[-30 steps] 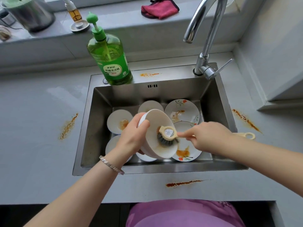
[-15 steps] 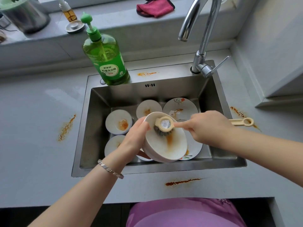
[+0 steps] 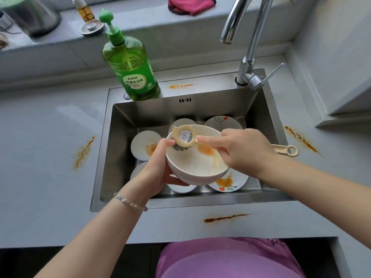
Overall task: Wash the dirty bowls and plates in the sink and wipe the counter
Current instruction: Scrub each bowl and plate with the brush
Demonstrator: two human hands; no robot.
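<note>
A green soap bottle (image 3: 130, 63) and faucet (image 3: 249, 57) stand behind the sink (image 3: 200, 203); stained plates (image 3: 226, 183) lie under the work (orange smears streak the counter (image 3: 40, 177) too). The left hand (image 3: 158, 167) grips a white bowl (image 3: 192, 167) above the sink, and the right hand (image 3: 241, 151) clasps a beige brush (image 3: 183, 137), bristles at the bowl's far rim. Orange residue marks its inside

The bowl (image 3: 192, 167) in the left grip looks glossy ceramic; the brush (image 3: 185, 137) in the right grip, matt plastic. Below them, the sink (image 3: 120, 141) is brushed steel.
</note>
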